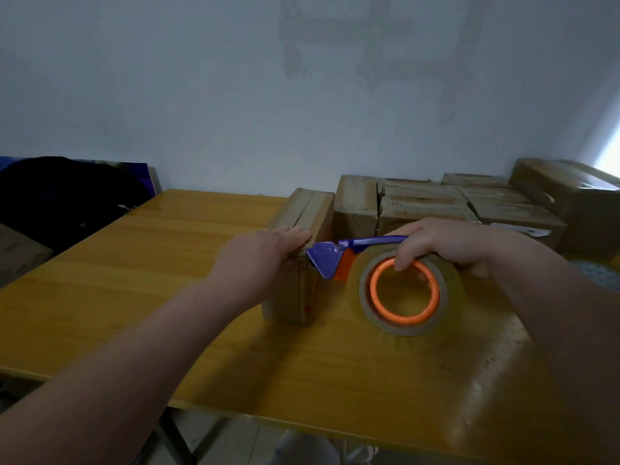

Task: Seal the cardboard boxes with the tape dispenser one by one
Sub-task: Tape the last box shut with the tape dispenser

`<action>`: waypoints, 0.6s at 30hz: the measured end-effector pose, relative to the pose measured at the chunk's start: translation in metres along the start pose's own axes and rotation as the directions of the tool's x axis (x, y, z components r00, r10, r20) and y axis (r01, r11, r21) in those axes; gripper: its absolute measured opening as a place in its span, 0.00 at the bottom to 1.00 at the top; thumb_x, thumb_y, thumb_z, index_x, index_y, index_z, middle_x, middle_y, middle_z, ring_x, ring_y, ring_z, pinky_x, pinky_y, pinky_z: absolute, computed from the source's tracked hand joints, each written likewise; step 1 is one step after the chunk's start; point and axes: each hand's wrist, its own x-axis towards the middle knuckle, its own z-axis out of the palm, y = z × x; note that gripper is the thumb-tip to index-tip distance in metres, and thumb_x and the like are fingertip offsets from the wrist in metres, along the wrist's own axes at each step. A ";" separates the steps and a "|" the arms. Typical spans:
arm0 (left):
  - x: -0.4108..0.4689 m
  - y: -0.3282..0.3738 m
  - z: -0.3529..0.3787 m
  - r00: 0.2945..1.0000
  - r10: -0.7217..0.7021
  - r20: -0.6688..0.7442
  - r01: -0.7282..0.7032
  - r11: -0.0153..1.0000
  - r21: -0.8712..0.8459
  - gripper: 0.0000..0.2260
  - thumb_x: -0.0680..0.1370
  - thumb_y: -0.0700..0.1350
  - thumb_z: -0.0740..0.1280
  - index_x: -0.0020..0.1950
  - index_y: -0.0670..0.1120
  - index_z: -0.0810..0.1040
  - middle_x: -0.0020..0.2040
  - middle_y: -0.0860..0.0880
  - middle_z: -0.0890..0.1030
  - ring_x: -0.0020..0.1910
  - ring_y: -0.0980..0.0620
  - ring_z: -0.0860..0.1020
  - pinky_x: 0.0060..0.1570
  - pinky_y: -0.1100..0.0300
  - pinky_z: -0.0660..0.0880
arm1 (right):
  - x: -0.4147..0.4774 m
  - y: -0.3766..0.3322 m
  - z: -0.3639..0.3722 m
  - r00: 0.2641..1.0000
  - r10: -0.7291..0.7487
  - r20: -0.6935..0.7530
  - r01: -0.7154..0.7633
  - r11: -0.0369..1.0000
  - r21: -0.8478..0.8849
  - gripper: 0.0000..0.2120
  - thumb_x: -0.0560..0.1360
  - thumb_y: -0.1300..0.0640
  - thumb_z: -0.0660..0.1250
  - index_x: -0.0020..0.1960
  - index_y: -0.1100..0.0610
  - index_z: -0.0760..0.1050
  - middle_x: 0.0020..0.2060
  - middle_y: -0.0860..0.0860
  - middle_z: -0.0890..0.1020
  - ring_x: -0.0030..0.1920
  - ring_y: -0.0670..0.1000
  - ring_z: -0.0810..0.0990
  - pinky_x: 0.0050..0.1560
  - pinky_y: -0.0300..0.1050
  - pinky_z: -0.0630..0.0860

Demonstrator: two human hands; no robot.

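Note:
A narrow cardboard box (312,213) stands on the yellow table (141,263), its top flaps meeting in a seam. My left hand (261,260) lies flat on the near end of the box top, fingers straight and pressing down. My right hand (443,246) grips the tape dispenser (399,290), a blue and orange frame with a roll of clear tape on an orange hub. The dispenser's blue nose touches the near top corner of the box, right beside my left fingertips.
Several more cardboard boxes (422,203) are stacked at the back right of the table against the wall, with a larger box (577,193) at the far right. A dark bag (67,196) sits to the left beyond the table edge.

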 end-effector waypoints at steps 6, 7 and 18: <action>0.001 -0.004 0.004 1.000 0.016 0.001 -0.016 1.000 -0.004 0.19 0.81 0.49 0.60 0.71 0.59 0.63 0.67 0.56 0.72 0.60 0.51 0.75 0.46 0.53 0.78 | -0.016 -0.032 0.011 0.969 -0.195 -0.151 0.089 0.848 -0.522 0.25 0.62 0.48 0.74 0.58 0.38 0.72 0.43 0.43 0.78 0.42 0.44 0.76 0.37 0.40 0.70; 0.001 -0.004 0.004 1.000 0.017 -0.001 -0.017 1.000 -0.005 0.19 0.81 0.49 0.60 0.71 0.58 0.64 0.66 0.56 0.73 0.59 0.51 0.75 0.45 0.54 0.78 | -0.017 -0.037 0.012 0.966 -0.201 -0.165 0.084 0.843 -0.531 0.23 0.64 0.51 0.74 0.57 0.40 0.73 0.42 0.44 0.78 0.42 0.44 0.76 0.37 0.41 0.71; 0.000 -0.002 0.001 0.999 -0.002 0.039 0.003 0.999 -0.042 0.22 0.82 0.50 0.57 0.75 0.60 0.56 0.75 0.58 0.63 0.68 0.52 0.70 0.55 0.55 0.76 | 0.012 -0.021 0.013 0.996 0.085 -0.036 -0.092 0.876 -0.474 0.18 0.59 0.46 0.75 0.45 0.53 0.84 0.46 0.50 0.84 0.48 0.51 0.82 0.51 0.46 0.78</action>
